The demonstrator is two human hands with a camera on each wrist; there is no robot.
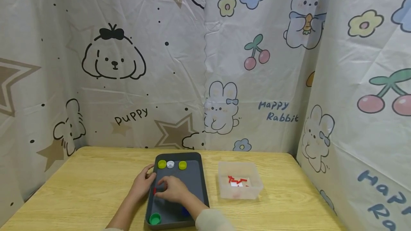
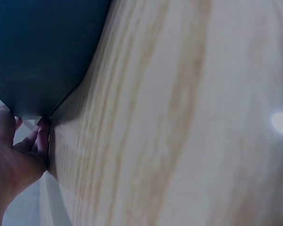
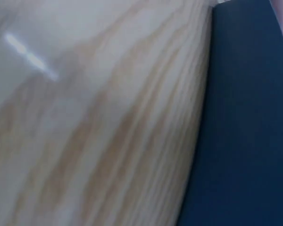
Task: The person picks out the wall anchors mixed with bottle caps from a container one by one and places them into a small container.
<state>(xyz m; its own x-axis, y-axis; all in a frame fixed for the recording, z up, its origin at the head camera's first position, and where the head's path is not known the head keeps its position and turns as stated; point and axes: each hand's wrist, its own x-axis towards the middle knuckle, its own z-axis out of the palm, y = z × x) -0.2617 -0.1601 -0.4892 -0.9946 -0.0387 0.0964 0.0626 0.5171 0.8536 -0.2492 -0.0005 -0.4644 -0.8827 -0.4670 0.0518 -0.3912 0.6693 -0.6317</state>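
A dark grey rectangular tray (image 1: 189, 197) lies on the table. My left hand (image 1: 141, 184) grips its left rim, thumb at the edge; the left wrist view shows the hand (image 2: 23, 160) at the tray's side (image 2: 42, 56). My right hand (image 1: 174, 189) reaches over the tray, pinching a small red stick (image 1: 155, 191) near the left wall. Two yellow caps (image 1: 162, 164) and a white cap (image 1: 170, 164) sit along the far end. In the near left corner lies a green cap (image 1: 155, 219). A blue cap (image 1: 185, 211) is partly hidden under my right forearm.
To the right of the tray stands a translucent plastic box (image 1: 240, 191) holding several red sticks (image 1: 237, 180) and something white. The wooden table (image 1: 282, 202) is bordered at the back and sides by printed curtains (image 1: 179, 92).
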